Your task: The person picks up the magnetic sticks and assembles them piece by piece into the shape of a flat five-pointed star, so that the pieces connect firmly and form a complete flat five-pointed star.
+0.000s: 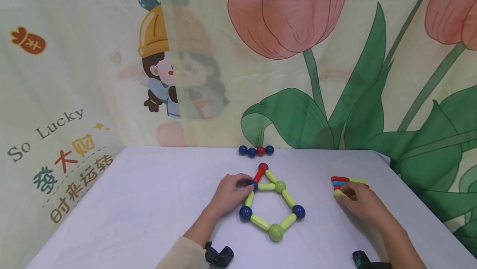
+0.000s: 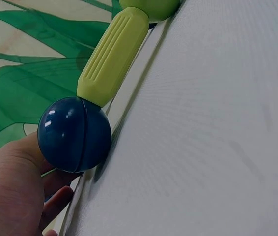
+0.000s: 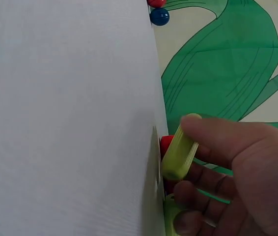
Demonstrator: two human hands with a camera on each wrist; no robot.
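My left hand (image 1: 229, 194) pinches a dark blue ball (image 1: 253, 184) at the upper left of a flat ball-and-rod figure. That figure is a five-sided ring of yellow-green rods (image 1: 260, 222), blue balls and green balls (image 1: 276, 232). Above it, a red rod (image 1: 258, 175) and a yellow-green rod meet at a red ball (image 1: 263, 167). In the left wrist view a nearer blue ball (image 2: 74, 134) partly hides the left fingers. On the right, my right hand (image 1: 363, 204) pinches a yellow-green rod (image 3: 179, 152) between thumb and fingers, at a small group of rods.
Red, blue and yellow-green rods (image 1: 340, 179) lie together by the right hand, partly covered by it. Several loose balls (image 1: 251, 152), blue and one red, sit along the back edge of the white table (image 1: 149, 202). A printed cloth (image 1: 201, 53) hangs behind.
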